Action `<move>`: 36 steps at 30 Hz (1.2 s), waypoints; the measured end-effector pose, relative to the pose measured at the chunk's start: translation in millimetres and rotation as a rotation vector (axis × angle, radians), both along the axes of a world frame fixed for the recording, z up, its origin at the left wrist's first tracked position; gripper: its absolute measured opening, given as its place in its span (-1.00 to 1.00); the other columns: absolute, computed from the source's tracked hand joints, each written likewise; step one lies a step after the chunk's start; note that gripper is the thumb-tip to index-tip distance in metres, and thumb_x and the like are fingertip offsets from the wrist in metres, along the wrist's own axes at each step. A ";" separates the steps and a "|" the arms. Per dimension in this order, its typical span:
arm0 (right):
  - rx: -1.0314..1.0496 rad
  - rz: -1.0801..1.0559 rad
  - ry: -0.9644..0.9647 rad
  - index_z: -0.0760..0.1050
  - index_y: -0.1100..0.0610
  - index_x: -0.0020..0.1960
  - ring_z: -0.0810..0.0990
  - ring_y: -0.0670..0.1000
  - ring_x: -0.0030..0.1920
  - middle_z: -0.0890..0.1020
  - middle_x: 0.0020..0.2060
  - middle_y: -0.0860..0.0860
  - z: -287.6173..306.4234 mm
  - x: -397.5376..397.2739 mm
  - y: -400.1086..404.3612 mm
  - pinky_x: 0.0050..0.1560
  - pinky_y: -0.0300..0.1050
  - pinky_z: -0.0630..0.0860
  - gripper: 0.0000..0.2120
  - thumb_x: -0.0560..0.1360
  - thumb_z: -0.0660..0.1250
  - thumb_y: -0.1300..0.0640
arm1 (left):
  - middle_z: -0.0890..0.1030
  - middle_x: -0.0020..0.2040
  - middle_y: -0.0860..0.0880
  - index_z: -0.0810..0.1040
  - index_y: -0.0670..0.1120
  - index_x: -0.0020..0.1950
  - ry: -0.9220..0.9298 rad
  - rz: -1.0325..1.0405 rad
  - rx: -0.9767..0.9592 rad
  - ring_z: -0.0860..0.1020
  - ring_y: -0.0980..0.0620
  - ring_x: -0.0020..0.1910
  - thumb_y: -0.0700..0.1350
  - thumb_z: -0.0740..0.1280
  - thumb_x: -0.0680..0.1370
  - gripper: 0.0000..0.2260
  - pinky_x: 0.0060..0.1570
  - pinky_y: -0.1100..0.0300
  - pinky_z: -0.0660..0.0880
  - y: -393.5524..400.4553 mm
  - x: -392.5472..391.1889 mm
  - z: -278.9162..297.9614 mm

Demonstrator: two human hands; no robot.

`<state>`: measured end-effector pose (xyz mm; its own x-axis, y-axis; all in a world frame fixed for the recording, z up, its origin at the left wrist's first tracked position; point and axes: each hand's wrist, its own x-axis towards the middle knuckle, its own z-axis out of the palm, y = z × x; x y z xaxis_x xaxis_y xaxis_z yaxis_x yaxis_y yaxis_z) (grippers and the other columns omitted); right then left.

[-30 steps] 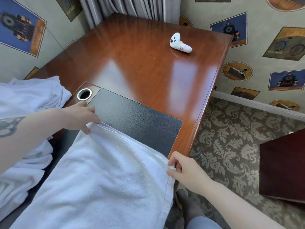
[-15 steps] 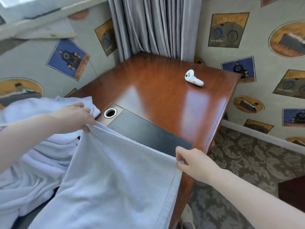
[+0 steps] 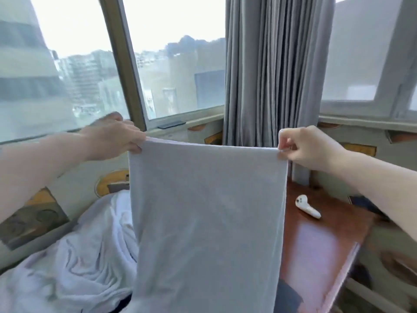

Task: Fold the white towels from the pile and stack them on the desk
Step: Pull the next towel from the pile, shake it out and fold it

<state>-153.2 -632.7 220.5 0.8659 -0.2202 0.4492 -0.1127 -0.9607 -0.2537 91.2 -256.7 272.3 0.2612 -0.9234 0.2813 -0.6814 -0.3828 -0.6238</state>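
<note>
Plain white towel [image 3: 207, 222] in the centre, no pattern, greyish where light comes through; rumpled white pile [image 3: 74, 263] near left, bluish in the folds. Bench [image 3: 316, 242] on the right is glossy reddish-brown wood with a pale glare streak, a black mat [image 3: 287, 297] at its near edge, and a white controller [image 3: 307, 206] with small dark dots farther back. Far curtain [image 3: 270, 71] is plain grey in vertical pleats, window frame [image 3: 123, 62] dull bronze, wallpaper [image 3: 74, 177] pale beige with orange-and-brown picture patches.
</note>
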 end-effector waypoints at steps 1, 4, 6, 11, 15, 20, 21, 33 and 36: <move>-0.024 0.008 -0.033 0.42 -0.07 -0.27 0.56 -0.07 -0.26 0.56 -0.33 -0.15 24.3 1.7 -2.3 -0.15 -0.14 0.41 -0.72 0.42 0.49 0.16 | 0.60 -0.19 0.15 0.54 0.06 -0.12 -0.027 -0.017 -0.050 0.57 0.05 -0.09 -0.05 0.35 0.57 -0.93 0.02 0.15 0.26 4.0 -7.8 18.7; -0.090 0.022 -0.151 0.43 -0.06 -0.27 0.58 -0.08 -0.23 0.60 -0.29 -0.10 98.6 5.1 -8.5 -0.17 -0.16 0.39 -0.74 0.42 0.49 0.16 | 0.61 -0.14 0.08 0.43 0.11 -0.02 -0.053 0.051 -0.201 0.50 -0.04 -0.13 0.04 0.25 0.59 -0.96 0.05 0.05 0.35 13.6 -31.6 78.6; -0.152 0.019 -0.237 0.45 -0.04 -0.24 0.60 0.05 -0.17 0.64 -0.23 -0.01 146.6 3.8 -9.8 -0.14 -0.13 0.44 -0.78 0.42 0.49 0.16 | 0.59 -0.12 0.04 0.38 0.12 0.05 -0.049 0.156 -0.284 0.44 -0.07 -0.16 0.13 0.11 0.60 -0.85 0.04 0.07 0.31 18.8 -48.3 120.1; -0.395 -0.088 -0.395 0.42 -0.02 -0.11 0.53 0.11 -0.23 0.61 -0.23 0.01 233.2 -2.4 -9.3 -0.30 -0.13 0.34 -0.84 0.47 0.40 0.14 | 0.48 -0.14 0.02 0.49 0.12 0.12 -0.114 0.265 -0.470 0.45 -0.19 -0.07 0.14 0.18 0.61 -0.81 0.05 0.03 0.35 26.2 -99.8 194.1; -0.540 -0.136 -0.463 0.33 -0.01 -0.06 0.42 -0.02 -0.40 0.49 -0.39 -0.03 263.4 -5.6 -11.8 -0.42 -0.21 0.18 -0.84 0.54 0.31 0.17 | 0.37 -0.17 0.02 0.48 0.12 0.15 -0.233 0.308 -0.538 0.37 -0.16 -0.06 0.16 0.16 0.62 -0.78 0.01 0.07 0.24 28.5 -128.0 215.0; -0.566 -0.090 -0.400 0.23 -0.02 -0.04 0.50 0.06 -0.43 0.51 -0.39 0.03 277.1 -0.7 -25.7 -0.47 -0.16 0.29 -0.82 0.60 0.19 0.21 | 0.39 -0.24 0.01 0.44 0.00 0.11 -0.395 0.328 -0.479 0.38 -0.03 -0.26 0.09 0.05 0.66 -0.75 -0.08 0.12 0.16 23.0 -152.1 219.0; -0.573 -0.079 -0.389 0.22 -0.02 -0.02 0.51 0.06 -0.43 0.51 -0.39 0.03 275.9 2.6 -29.3 -0.48 -0.16 0.30 -0.82 0.60 0.18 0.23 | 0.40 -0.23 0.00 0.42 0.00 0.10 -0.396 0.348 -0.455 0.44 -0.07 -0.24 0.10 0.02 0.65 -0.73 -0.08 0.11 0.18 22.8 -157.2 220.7; -0.326 0.323 -0.492 0.43 0.04 -0.08 0.48 -0.04 -0.35 0.52 -0.36 -0.10 265.3 36.0 -39.8 -0.39 -0.21 0.31 -0.88 0.57 0.28 0.24 | 0.52 -0.04 0.09 0.40 0.02 0.13 -0.430 0.577 -0.342 0.43 0.02 -0.07 0.26 -0.17 0.53 -0.51 -0.06 0.10 0.18 31.1 -218.6 224.6; -0.340 0.344 -0.510 0.41 0.06 -0.05 0.47 0.02 -0.34 0.58 -0.29 0.02 267.2 41.6 -32.2 -0.36 -0.15 0.33 -0.92 0.58 0.28 0.20 | 0.31 -0.21 0.19 0.43 0.08 0.17 -0.326 0.605 -0.388 0.33 0.07 -0.21 0.26 0.14 0.56 -0.66 -0.06 0.11 0.19 40.5 -228.1 223.9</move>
<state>-111.6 -664.9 487.7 0.5238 0.2533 0.8133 0.2652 -0.9558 0.1269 -136.9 -216.2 496.3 0.5359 -0.4672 0.7032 -0.0911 -0.8601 -0.5020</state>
